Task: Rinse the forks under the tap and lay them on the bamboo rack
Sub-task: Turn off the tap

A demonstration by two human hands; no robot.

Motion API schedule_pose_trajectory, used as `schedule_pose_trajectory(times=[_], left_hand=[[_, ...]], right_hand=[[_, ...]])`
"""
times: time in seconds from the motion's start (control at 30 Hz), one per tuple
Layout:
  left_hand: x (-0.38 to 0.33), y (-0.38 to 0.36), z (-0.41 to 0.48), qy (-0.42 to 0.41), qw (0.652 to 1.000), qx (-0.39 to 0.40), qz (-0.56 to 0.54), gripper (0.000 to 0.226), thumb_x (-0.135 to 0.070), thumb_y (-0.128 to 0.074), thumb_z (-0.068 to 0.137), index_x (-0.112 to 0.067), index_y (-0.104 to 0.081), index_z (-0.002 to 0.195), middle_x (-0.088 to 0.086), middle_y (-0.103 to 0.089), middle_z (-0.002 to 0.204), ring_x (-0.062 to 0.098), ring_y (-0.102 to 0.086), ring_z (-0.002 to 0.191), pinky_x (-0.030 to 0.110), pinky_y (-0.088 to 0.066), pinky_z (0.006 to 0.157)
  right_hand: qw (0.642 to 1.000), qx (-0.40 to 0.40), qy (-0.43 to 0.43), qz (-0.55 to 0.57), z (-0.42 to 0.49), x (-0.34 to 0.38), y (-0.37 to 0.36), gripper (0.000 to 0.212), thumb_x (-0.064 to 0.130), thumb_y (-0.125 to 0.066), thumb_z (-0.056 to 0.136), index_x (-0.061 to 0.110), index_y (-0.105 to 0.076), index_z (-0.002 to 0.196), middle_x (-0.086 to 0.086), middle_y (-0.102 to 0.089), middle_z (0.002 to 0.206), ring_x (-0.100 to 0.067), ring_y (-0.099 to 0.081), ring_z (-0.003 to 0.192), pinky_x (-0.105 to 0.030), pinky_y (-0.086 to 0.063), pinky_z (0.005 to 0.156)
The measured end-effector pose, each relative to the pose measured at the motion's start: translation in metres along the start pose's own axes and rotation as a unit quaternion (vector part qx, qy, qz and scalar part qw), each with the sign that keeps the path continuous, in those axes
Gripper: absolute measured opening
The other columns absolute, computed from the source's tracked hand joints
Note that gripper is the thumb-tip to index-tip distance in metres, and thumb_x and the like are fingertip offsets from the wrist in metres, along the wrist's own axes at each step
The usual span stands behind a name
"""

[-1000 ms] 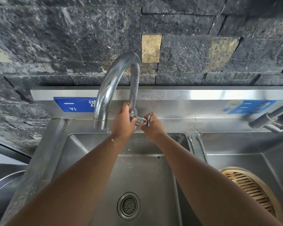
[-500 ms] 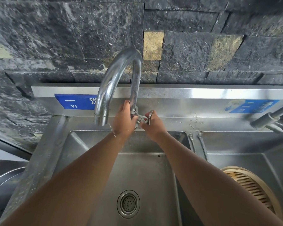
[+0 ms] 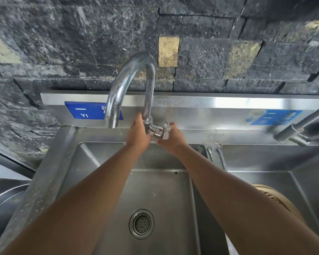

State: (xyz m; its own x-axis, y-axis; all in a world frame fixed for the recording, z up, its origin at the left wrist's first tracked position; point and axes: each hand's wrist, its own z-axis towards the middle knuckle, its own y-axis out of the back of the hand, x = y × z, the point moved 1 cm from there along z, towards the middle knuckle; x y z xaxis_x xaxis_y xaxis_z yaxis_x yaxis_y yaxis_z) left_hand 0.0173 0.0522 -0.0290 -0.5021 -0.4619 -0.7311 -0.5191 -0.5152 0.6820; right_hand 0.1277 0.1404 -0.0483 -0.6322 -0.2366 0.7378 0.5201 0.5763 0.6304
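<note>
A chrome gooseneck tap (image 3: 129, 76) rises from the back ledge, and I see no water at its spout. My left hand (image 3: 137, 138) is wrapped around the base of the tap's stem. Just right of it, my right hand (image 3: 172, 141) holds the tap handle (image 3: 159, 130). Two forks (image 3: 209, 153) (image 3: 220, 157) lie side by side on the steel divider between the two basins, to the right of my right hand. The round bamboo rack (image 3: 273, 197) sits in the right basin, mostly hidden behind my right forearm.
The left basin (image 3: 160, 192) has a round drain strainer (image 3: 141, 223) near its front. A second tap's pipe (image 3: 298, 128) juts in from the right edge. A rough dark stone wall stands behind the steel backsplash. A metal bowl rim (image 3: 6, 196) shows at the far left.
Both hands stay at the tap base. My right hand has shifted on the handle, which now looks tilted differently. The drip seen at the spout half a second ago is gone.
</note>
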Motion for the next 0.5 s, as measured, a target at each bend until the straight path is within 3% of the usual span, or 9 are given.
schedule_pose_trajectory(times=[0.1, 0.2, 0.27, 0.33, 0.4, 0.5], left_hand=[[-0.004, -0.009, -0.031, 0.029, 0.999, -0.007, -0.018, 0.077, -0.003, -0.072, 0.081, -0.008, -0.03, 0.145, 0.016, -0.056, 0.128, 0.03, -0.059, 0.112, 0.032, -0.048, 0.086], [-0.015, -0.029, -0.071, 0.071, 0.997, 0.039, 0.005, 0.068, -0.011, -0.066, 0.086, -0.006, -0.031, 0.144, 0.021, -0.052, 0.135, 0.036, -0.054, 0.121, 0.044, -0.045, 0.1], [-0.027, -0.047, -0.096, 0.096, 0.992, 0.074, 0.023, 0.059, -0.019, -0.062, 0.089, -0.007, -0.039, 0.141, 0.018, -0.053, 0.138, 0.034, -0.052, 0.125, 0.04, -0.042, 0.101], [-0.041, -0.065, -0.118, 0.089, 0.99, 0.102, 0.038, 0.047, -0.023, -0.061, 0.09, -0.008, -0.05, 0.133, 0.014, -0.06, 0.129, 0.03, -0.056, 0.119, 0.034, -0.042, 0.095], [-0.057, -0.08, -0.139, 0.073, 0.988, 0.124, 0.053, 0.039, -0.026, -0.062, 0.091, -0.008, -0.057, 0.125, 0.012, -0.065, 0.118, 0.028, -0.059, 0.112, 0.031, -0.043, 0.091], [-0.078, -0.105, -0.169, 0.076, 0.989, 0.115, 0.051, 0.039, -0.029, -0.06, 0.092, -0.006, -0.058, 0.124, 0.011, -0.066, 0.115, 0.028, -0.061, 0.109, 0.032, -0.046, 0.091]], right_hand=[[0.999, 0.006, -0.015, 0.036, -0.03, -0.015, 0.018, 0.071, 0.021, -0.076, 0.081, 0.014, -0.039, 0.141, -0.008, -0.055, 0.124, -0.024, -0.057, 0.11, -0.034, -0.053, 0.088], [0.997, 0.013, -0.038, 0.061, -0.06, -0.039, 0.044, 0.056, 0.019, -0.071, 0.084, 0.02, -0.049, 0.136, -0.001, -0.063, 0.111, -0.02, -0.063, 0.094, -0.028, -0.052, 0.074], [0.997, 0.002, -0.048, 0.058, -0.075, -0.055, 0.069, 0.035, 0.015, -0.066, 0.084, 0.018, -0.063, 0.119, -0.005, -0.072, 0.105, -0.027, -0.069, 0.091, -0.036, -0.058, 0.076], [0.996, -0.009, -0.051, 0.067, -0.088, -0.069, 0.095, 0.017, 0.009, -0.058, 0.08, 0.017, -0.072, 0.087, -0.011, -0.077, 0.084, -0.031, -0.074, 0.079, -0.047, -0.062, 0.076], [0.996, -0.019, -0.053, 0.068, -0.099, -0.085, 0.121, 0.022, 0.008, -0.052, 0.079, 0.018, -0.07, 0.07, -0.009, -0.076, 0.069, -0.024, -0.073, 0.063, -0.045, -0.063, 0.068], [0.998, -0.018, -0.055, 0.033, -0.112, -0.116, 0.155, 0.026, 0.01, -0.049, 0.082, 0.016, -0.069, 0.066, -0.007, -0.075, 0.068, -0.022, -0.071, 0.06, -0.039, -0.062, 0.063]])
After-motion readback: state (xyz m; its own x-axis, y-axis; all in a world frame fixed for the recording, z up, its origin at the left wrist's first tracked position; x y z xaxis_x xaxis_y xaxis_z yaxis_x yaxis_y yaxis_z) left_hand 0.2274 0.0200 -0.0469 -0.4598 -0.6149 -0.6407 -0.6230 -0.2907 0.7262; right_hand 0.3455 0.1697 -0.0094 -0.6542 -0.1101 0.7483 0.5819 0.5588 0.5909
